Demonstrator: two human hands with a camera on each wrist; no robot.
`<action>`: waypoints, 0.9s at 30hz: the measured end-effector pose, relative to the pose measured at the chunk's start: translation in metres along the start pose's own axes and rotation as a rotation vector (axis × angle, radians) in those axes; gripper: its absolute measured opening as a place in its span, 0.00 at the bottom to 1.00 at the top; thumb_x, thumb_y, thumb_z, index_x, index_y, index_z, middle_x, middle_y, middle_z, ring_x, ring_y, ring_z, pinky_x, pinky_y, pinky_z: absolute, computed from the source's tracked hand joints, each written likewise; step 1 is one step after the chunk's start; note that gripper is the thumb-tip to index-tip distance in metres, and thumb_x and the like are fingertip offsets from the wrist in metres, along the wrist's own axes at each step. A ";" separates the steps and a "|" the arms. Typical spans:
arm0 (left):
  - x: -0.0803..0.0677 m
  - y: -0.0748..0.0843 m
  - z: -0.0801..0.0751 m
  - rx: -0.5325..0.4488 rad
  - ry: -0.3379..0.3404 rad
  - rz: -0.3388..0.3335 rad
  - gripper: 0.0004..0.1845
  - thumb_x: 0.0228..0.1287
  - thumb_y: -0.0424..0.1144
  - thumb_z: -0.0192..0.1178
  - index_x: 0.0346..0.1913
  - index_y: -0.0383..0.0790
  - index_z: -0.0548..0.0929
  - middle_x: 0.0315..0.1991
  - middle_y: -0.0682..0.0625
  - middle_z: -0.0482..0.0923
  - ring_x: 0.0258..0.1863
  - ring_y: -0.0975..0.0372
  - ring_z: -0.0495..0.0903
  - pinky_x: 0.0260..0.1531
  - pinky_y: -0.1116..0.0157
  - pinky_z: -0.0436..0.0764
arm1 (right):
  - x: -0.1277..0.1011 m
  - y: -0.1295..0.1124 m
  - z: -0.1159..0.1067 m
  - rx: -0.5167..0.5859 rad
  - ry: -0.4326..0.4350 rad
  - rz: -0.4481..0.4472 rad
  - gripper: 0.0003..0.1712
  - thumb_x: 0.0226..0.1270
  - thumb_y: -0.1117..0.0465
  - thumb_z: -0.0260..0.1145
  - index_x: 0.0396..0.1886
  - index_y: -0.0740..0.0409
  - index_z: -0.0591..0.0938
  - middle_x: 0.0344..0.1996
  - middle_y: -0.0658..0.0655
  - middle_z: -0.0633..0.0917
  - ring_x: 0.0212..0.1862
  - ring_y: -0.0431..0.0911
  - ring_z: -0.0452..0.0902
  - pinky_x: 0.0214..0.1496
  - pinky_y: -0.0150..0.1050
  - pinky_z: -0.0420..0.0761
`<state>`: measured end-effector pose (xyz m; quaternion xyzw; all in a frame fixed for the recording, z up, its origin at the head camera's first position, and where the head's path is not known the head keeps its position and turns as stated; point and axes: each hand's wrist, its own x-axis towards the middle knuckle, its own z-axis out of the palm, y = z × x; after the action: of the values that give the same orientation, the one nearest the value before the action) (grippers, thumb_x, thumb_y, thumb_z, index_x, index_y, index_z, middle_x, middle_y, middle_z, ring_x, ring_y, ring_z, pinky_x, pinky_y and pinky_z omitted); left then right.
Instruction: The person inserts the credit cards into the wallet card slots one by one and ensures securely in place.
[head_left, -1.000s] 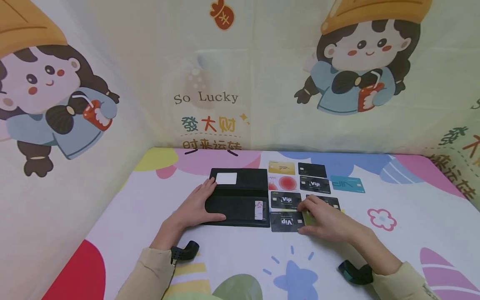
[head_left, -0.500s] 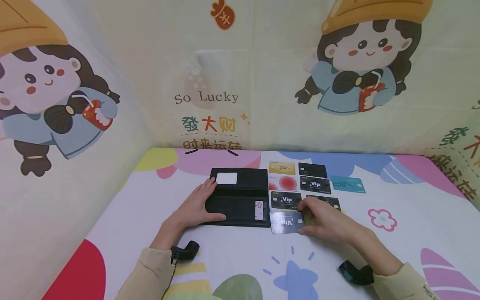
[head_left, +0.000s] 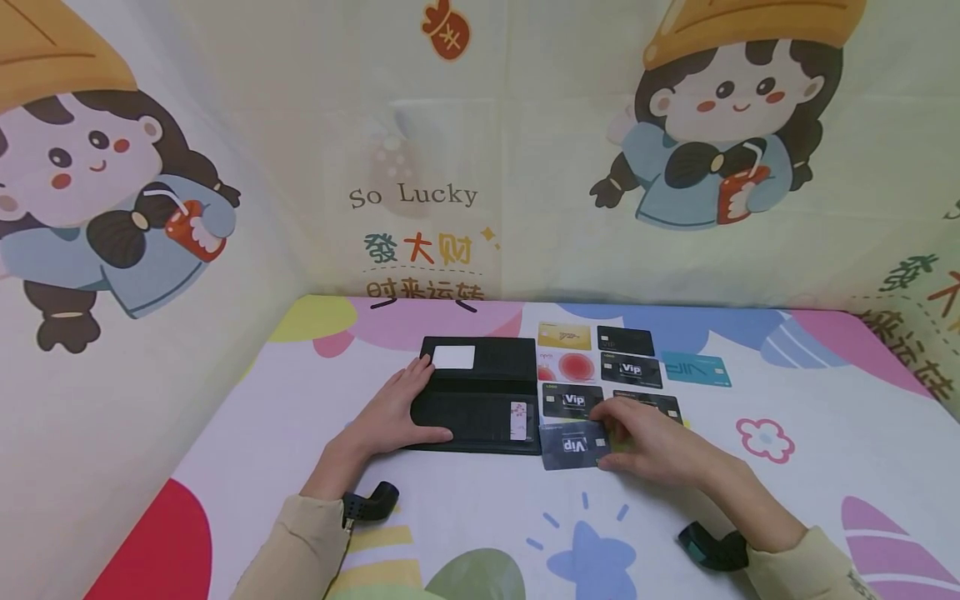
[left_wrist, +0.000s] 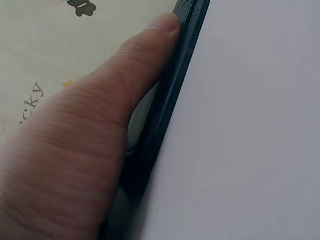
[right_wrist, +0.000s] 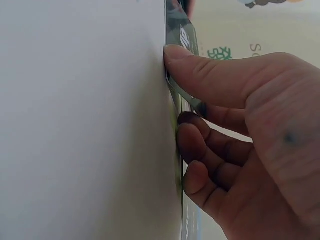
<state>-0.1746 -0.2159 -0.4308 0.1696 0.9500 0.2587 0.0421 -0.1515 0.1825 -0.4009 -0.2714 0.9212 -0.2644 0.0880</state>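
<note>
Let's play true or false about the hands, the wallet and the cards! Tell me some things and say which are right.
1. The left hand rests on the open black wallet. True.
2. The right hand pinches the dark Vip card nearest the person. True; in the right wrist view the thumb lies on one face and fingers on the other.
3. The wallet is folded shut. False; it lies open and flat, with a white card in its far half.
4. The gold card is in the wallet. False; it lies on the table, in the far row.
5. A teal card lies right of the dark ones. True.
</note>
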 end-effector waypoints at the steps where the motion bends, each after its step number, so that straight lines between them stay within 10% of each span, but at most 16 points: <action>1: 0.000 0.000 0.000 0.001 0.001 -0.002 0.63 0.48 0.69 0.72 0.80 0.37 0.56 0.81 0.45 0.46 0.79 0.50 0.45 0.74 0.44 0.50 | 0.000 0.000 0.000 0.010 -0.001 0.002 0.30 0.55 0.53 0.81 0.56 0.54 0.80 0.41 0.47 0.78 0.41 0.43 0.72 0.42 0.37 0.79; 27: 0.000 0.000 0.000 0.001 -0.013 -0.009 0.63 0.48 0.69 0.71 0.80 0.37 0.56 0.81 0.46 0.45 0.79 0.50 0.44 0.74 0.45 0.49 | -0.005 0.013 -0.005 0.122 0.020 -0.103 0.33 0.57 0.48 0.80 0.59 0.56 0.80 0.37 0.43 0.78 0.41 0.41 0.74 0.45 0.37 0.78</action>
<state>-0.1748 -0.2159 -0.4309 0.1670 0.9506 0.2570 0.0492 -0.1546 0.1972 -0.4034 -0.3099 0.8891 -0.3269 0.0816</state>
